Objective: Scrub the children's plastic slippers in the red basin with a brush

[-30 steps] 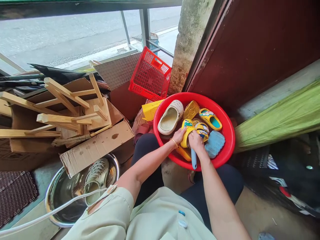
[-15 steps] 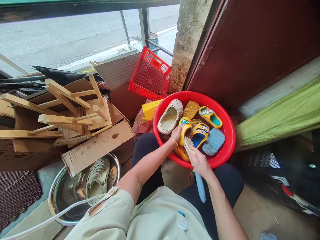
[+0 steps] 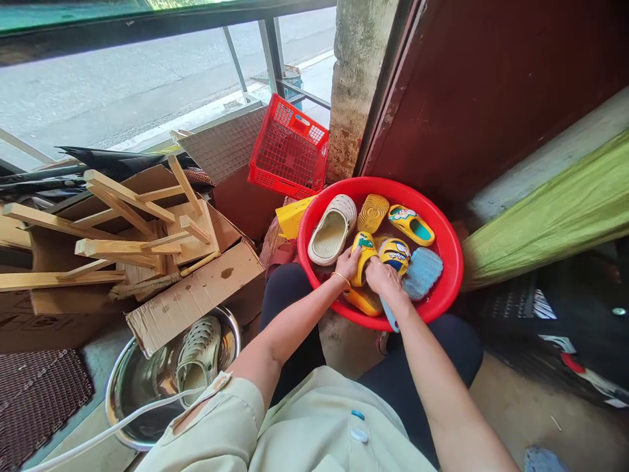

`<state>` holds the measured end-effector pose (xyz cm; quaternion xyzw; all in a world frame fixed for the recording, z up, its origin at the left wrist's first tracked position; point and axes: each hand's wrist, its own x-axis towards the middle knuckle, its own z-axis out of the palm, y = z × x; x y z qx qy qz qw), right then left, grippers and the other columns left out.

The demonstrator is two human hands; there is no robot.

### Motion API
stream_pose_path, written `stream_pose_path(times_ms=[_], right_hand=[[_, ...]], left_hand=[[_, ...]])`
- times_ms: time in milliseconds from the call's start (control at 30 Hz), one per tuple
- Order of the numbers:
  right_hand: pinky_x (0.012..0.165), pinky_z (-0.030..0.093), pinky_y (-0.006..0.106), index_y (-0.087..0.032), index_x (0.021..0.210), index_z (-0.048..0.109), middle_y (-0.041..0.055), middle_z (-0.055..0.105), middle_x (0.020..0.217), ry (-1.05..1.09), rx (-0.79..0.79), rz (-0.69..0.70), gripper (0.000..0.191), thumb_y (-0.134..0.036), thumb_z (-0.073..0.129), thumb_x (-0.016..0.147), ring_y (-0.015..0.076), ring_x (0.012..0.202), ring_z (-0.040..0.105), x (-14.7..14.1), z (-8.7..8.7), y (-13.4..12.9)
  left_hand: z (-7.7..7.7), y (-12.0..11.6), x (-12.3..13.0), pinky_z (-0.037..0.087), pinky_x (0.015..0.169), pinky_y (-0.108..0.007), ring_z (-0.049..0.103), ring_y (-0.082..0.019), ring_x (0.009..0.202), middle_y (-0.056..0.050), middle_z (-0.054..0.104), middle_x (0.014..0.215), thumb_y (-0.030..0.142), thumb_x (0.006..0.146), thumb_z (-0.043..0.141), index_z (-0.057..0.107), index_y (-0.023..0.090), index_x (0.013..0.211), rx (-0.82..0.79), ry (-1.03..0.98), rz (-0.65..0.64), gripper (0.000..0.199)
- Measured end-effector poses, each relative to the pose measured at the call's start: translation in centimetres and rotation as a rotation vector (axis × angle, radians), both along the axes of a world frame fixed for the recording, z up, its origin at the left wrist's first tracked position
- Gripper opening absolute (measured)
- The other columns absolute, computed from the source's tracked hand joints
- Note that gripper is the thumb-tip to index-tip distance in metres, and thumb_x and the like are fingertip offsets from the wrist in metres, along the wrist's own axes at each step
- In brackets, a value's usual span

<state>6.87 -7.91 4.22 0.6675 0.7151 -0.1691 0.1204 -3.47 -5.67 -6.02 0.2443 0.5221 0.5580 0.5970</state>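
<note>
Concrete floor (image 3: 515,419), round red plastic basin (image 3: 393,185): left hand (image 3: 348,262) gripping a yellow foam slipper (image 3: 364,259), right hand (image 3: 386,278) closed around a blue-handled brush (image 3: 390,313); apparently mid-scrub, calling for further brushing.

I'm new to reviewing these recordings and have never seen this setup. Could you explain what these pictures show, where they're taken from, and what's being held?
There's no machine here. The pictures come from a camera worn on a person's head, looking forward and down, so the arms reaching in from the bottom are the person's own. The left hand holds a yellow slipper, while the right hand grips a blue-handled brush, its bristles hidden beneath the hand. Both hands are over a red plastic basin that holds more slippers, including a cream one. To the left, a steel bowl holds a pale clog.
</note>
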Motion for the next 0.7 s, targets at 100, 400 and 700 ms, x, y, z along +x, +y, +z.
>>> stream_pose_path(times_ms=[100, 400, 700], right_hand=[[0.093, 0.050, 0.041, -0.020, 0.150, 0.050, 0.0192, 0.076, 0.116, 0.028, -0.022, 0.018, 0.049, -0.033, 0.037, 0.105, 0.0319, 0.109, 0.073, 0.7, 0.2, -1.9], [0.088, 0.053, 0.035, -0.032, 0.160, 0.042, 0.0086, 0.079, 0.115, 0.197, -0.069, 0.078, 0.057, -0.036, 0.043, 0.103, 0.0274, 0.107, 0.075, 3.9, 0.6, -9.5], [0.086, 0.053, 0.041, -0.024, 0.150, 0.050, 0.0169, 0.077, 0.111, -0.032, 0.038, 0.114, 0.048, -0.027, 0.038, 0.104, 0.0308, 0.101, 0.075, 2.1, 0.2, -3.9]], left_hand=[[-0.4, 0.0, 0.1, 0.053, 0.106, -0.040, 0.070, -0.027, 0.113, -0.009, 0.078, 0.114, 0.043, 0.089, 0.072, 0.076, 0.016, 0.122, 0.049, 0.020, 0.005, 0.042], [-0.2, 0.4, -0.4, 0.054, 0.103, -0.038, 0.070, -0.025, 0.109, -0.010, 0.078, 0.111, 0.048, 0.088, 0.072, 0.076, 0.015, 0.119, 0.021, -0.010, 0.052, 0.046], [-0.1, 0.2, -0.4, 0.053, 0.107, -0.041, 0.071, -0.028, 0.111, -0.010, 0.079, 0.108, 0.044, 0.083, 0.080, 0.078, 0.017, 0.115, -0.034, -0.058, -0.057, 0.042]])
